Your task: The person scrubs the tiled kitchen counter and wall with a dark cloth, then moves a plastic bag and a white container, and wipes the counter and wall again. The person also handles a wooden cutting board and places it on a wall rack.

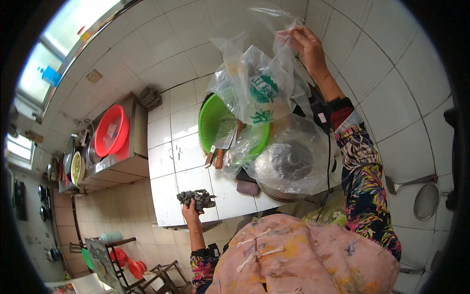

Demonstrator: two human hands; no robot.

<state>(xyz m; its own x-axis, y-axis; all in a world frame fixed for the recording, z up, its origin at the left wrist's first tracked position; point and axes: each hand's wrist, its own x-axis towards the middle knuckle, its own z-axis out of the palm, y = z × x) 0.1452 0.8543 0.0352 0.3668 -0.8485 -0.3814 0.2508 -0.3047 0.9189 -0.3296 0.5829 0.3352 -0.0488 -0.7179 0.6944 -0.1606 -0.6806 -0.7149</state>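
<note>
My left hand grips a crumpled dark grey rag over the near left part of the white tiled counter. Raised at the far right, my right hand pinches the top of a clear plastic bag with green printing. The bag hangs partly over a bright green plastic basket. Across the basket's near rim lie a cleaver and a second knife, their brown handles sticking out. More clear plastic covers a round thing beside the basket, which I cannot make out.
A mauve block sits by the near edge, and a black cable runs down on the right. Leftward, a red basin stands on the sink unit. A skimmer hangs on the right wall. Stools stand on the floor.
</note>
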